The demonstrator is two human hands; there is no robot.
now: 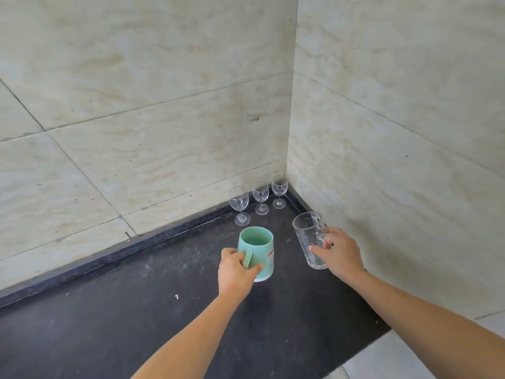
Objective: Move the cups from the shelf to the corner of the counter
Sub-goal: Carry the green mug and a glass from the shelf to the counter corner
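Green mug [257, 248] in left hand [236, 269], glass mug [310, 239] in right hand [337, 253].

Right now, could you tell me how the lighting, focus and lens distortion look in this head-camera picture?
Head view: soft, even light with only faint shadows; the tile joints bow toward the edges, a wide-angle effect; the wine glasses in the corner and the green mug look sharp; the clear mug shows small highlights but no strong glare; both hands are in focus.

Kitchen: tiled walls [153, 110], dark counter [114, 318].
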